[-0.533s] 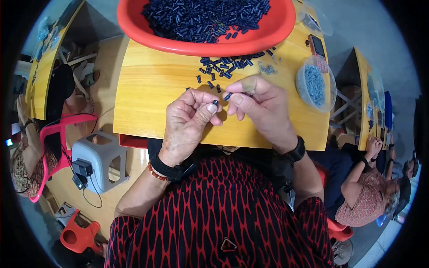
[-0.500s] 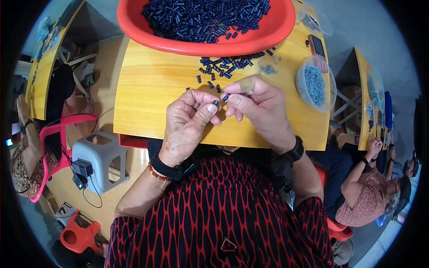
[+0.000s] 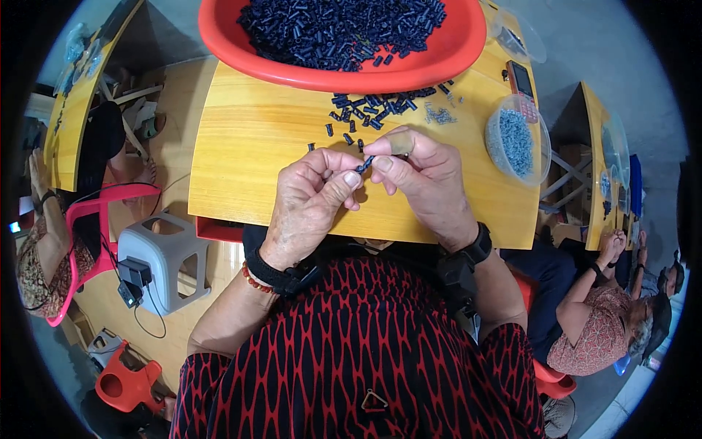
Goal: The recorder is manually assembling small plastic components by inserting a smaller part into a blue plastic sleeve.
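Right, both my hands are closed in fingertip pinches, just on my side of the red basin [image 3: 344, 77]. My left hand [image 3: 311, 208] grasps the lower end of a dark blue tubular plastic piece [image 3: 365, 165] between thumb and forefinger, and my right hand [image 3: 431, 183] grips the upper end in the same way. Whether this is one piece or two meeting end to end, I cannot tell; my fingers cover too much of it.

To handle it well, I reckon I should hold the left side steady as an anchor and let the right fingertips do the fine adjusting, with both ends in one line. Light, even pressure seems best, since something this small could spring away or tilt if I squeeze off-centre. My fingertips ought to stay clear of the place where the ends come together, so I can see it.

The basin holds a big heap of dark blue tubular parts [image 3: 344, 33], with bare red showing at its near rim. More loose parts [image 3: 373, 106] lie scattered just in front of it. Right of the basin and nearer me stands a clear round tub [image 3: 546, 150] holding many tiny grey-blue bits [image 3: 515, 143]. A few small clear bits [image 3: 439, 115] lie between that tub and the loose parts.
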### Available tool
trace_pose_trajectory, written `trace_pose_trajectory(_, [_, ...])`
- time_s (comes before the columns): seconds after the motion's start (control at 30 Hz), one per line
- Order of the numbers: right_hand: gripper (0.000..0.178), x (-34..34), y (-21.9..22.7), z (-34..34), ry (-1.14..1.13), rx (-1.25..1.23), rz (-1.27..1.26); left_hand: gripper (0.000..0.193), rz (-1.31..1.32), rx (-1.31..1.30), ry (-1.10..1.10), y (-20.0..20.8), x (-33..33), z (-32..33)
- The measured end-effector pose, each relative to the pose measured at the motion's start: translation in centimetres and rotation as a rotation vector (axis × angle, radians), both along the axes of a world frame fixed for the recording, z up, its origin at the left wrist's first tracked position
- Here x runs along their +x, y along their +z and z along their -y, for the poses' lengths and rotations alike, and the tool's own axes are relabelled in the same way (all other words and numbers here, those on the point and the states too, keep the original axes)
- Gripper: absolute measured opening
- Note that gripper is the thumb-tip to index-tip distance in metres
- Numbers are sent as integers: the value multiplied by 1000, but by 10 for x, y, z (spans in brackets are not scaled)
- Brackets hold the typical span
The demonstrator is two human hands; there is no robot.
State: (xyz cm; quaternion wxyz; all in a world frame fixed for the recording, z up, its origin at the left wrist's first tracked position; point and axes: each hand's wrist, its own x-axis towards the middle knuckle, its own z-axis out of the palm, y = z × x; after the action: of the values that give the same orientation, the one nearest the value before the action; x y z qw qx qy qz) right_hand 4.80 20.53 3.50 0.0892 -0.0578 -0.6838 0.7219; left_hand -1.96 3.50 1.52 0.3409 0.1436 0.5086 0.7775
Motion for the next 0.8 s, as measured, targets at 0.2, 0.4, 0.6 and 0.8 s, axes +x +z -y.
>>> trace_pose_trajectory(0.2, [13,-1,3,3,-29,79,18,18,7,6,6,-1,1,-1])
trace_pose_trajectory(0.4, [11,-1,6,4,-46,118,47,19,-2,11,12,1,1,-2])
trace_pose_trajectory(0.6, [8,-3,9,7,-57,181,9,18,-24,4,15,-2,1,-2])
trace_pose_trajectory(0.8, [7,-3,1,6,-74,425,-120,16,-45,-34,20,0,2,-1])
